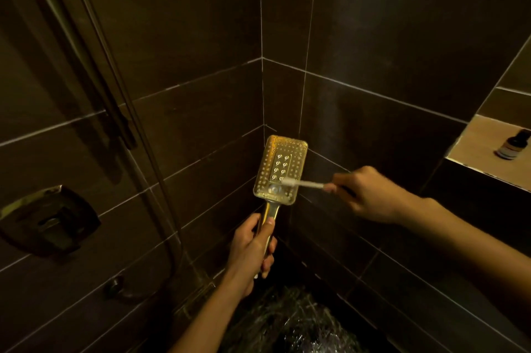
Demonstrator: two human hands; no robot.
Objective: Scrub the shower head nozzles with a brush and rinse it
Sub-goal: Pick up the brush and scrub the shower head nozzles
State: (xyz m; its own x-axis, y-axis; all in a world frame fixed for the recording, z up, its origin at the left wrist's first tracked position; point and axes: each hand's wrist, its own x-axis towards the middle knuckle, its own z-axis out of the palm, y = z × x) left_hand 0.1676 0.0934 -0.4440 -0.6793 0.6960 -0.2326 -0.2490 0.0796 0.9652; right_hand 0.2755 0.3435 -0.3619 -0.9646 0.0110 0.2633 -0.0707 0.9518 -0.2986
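A rectangular gold-toned shower head (280,167) stands upright in the corner of the shower, its nozzle face turned toward me. My left hand (253,246) is closed around its handle just below the head. My right hand (365,194) comes in from the right and grips a thin white brush (301,183). The bristle tip of the brush rests on the lower part of the nozzle face, near the round button at the bottom.
Dark tiled walls meet in a corner right behind the shower head. A wall mixer valve (48,220) and the shower hose (166,209) are at the left. A small dark bottle (514,144) stands on a ledge (477,145) at the right. The wet floor (296,324) glistens below.
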